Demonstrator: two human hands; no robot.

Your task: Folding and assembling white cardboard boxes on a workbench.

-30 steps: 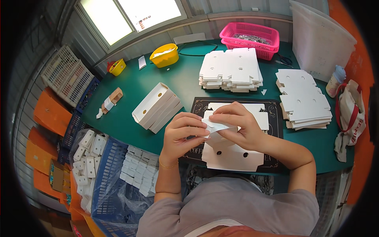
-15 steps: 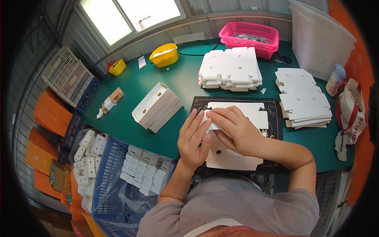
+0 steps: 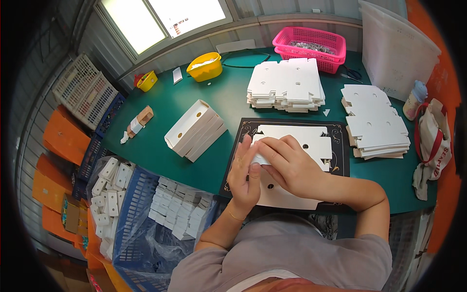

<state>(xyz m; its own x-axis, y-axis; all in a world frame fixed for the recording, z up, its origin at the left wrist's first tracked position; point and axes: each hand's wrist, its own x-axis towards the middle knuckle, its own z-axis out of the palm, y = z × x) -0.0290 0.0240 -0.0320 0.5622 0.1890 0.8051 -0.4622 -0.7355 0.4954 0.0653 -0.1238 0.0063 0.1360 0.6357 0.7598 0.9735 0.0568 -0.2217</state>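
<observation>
Between my two hands is a small white cardboard piece (image 3: 260, 159), mostly covered by fingers, so its full shape is hidden. My left hand (image 3: 243, 173), fingers close together and thumb raised, presses against its left end. With bent fingers and thumb, my right hand (image 3: 293, 165) grips it from the right. Both are above a flat white die-cut cardboard sheet (image 3: 289, 194) with round holes, which lies on a black mat (image 3: 340, 141) with gold ornament. To the left, several long white boxes (image 3: 197, 131) stand side by side on the green table (image 3: 146, 168).
Stacks of white die-cut sheets (image 3: 284, 80) (image 3: 377, 121) stand behind and right. Further back are a pink basket (image 3: 309, 39) of small metallic pieces, scissors (image 3: 352, 74) and a yellow tub (image 3: 204, 70). A blue crate (image 3: 134, 214) at lower left holds small white boxes (image 3: 177, 209).
My left hand has shifted slightly right and its fingers have drawn closer together around the small white piece. My right hand has closed in further over it. The whole view has shifted slightly.
</observation>
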